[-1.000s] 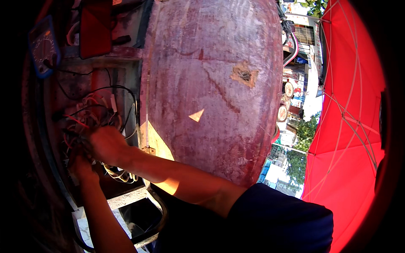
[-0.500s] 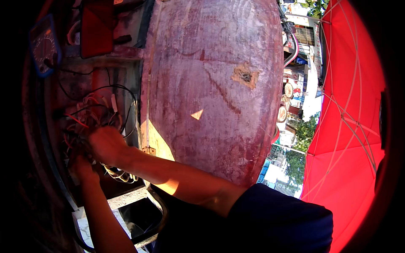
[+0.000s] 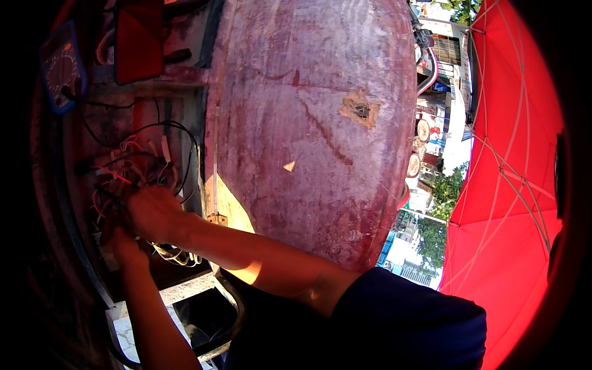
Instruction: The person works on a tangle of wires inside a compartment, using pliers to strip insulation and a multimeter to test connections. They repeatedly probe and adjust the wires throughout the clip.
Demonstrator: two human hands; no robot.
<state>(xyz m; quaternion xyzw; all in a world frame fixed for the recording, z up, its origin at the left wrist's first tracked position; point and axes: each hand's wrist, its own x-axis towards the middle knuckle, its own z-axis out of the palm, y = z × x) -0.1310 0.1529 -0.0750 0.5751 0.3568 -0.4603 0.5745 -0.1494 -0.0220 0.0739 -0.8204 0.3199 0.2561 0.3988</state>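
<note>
At the lower left, my left hand point(image 3: 123, 244) and my right hand point(image 3: 155, 213) meet low in an open compartment. Both are closed, with fingers curled in on a tangle of wires point(image 3: 139, 163) in red, white and black. Deep shadow covers the fingertips, so the exact strands between them are hard to make out. A looped black cable point(image 3: 196, 145) runs round the tangle's right side. Above stands a blue-rimmed multimeter point(image 3: 61, 66), a black lead plugged into it and trailing down toward the wires. More pale wires point(image 3: 179, 254) hang just below my right wrist.
A worn, purplish-red panel point(image 3: 296, 203) fills the middle, with a broken tan patch point(image 3: 359, 110) on it and a hinge point(image 3: 217, 219) at its left edge. A flat, dark red rectangular object point(image 3: 139, 43) rests above the compartment. A metal frame point(image 3: 231, 302) lies below; a red canopy point(image 3: 512, 185) spans the right.
Both hands stay at the wires; my left hand has shifted very slightly. The view has moved a little, and the small sunlit spot on the panel has shrunk.
</note>
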